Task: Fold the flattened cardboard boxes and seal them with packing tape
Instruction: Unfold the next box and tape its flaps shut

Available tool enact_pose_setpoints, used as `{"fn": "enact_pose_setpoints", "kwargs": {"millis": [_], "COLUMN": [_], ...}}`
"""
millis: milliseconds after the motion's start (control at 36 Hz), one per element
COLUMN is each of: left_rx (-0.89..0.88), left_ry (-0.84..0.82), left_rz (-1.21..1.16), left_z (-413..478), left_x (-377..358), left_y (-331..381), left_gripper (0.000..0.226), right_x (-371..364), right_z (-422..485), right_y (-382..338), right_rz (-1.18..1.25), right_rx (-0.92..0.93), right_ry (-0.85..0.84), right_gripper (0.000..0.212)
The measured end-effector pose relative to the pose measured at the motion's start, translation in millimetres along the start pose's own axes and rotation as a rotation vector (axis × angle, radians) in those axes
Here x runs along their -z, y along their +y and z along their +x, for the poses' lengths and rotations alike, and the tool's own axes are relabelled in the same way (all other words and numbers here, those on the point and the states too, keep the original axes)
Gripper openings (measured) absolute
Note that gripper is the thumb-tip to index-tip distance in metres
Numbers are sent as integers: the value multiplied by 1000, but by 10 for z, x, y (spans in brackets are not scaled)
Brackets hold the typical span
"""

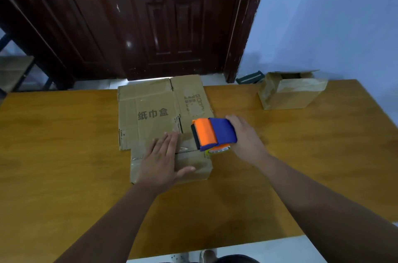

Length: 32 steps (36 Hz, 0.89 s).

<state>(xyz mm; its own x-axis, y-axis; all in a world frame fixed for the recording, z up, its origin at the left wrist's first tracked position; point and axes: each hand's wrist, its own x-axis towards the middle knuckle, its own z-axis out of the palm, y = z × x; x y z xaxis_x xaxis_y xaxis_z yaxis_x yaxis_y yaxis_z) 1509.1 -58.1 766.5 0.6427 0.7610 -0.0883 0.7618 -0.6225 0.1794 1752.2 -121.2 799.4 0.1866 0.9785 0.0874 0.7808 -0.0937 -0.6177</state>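
Observation:
A flattened cardboard box (155, 109) with printed characters lies in the middle of the wooden table (64, 144). My left hand (161, 161) presses flat on its near flaps, fingers straight and thumb spread out. My right hand (245, 140) grips an orange and blue tape dispenser (213, 133), held at the right edge of the cardboard just above the near flap. A bit of shiny tape shows on the cardboard between my hands.
A folded-up cardboard box (288, 92) with its top flaps open stands at the table's far right. Beyond the table are a dark wooden door (150, 21) and a pale blue wall. A chair or stand shows at far left.

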Motion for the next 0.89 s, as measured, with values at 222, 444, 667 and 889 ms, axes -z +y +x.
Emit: {"fn": "enact_pose_setpoints", "kwargs": {"millis": [222,444,667,889], "left_rx": [40,48,30,30], "left_ry": [2,-10,-23,-31], "left_rz": [16,36,30,36], "left_z": [50,83,90,80], "left_x": [-65,-119,-95,-97], "left_y": [-33,-44,-43,-44], "left_gripper": [112,110,117,112], "right_x": [59,84,91,-21], "right_z": [111,68,-27,-37], "right_y": [-4,64,253,387], "right_rz": [-83,-207,-257,-140], "right_rx": [13,-3,-35,-70], "right_ry": [-35,-108,-189,-182], "right_gripper": [46,47,46,48]}}
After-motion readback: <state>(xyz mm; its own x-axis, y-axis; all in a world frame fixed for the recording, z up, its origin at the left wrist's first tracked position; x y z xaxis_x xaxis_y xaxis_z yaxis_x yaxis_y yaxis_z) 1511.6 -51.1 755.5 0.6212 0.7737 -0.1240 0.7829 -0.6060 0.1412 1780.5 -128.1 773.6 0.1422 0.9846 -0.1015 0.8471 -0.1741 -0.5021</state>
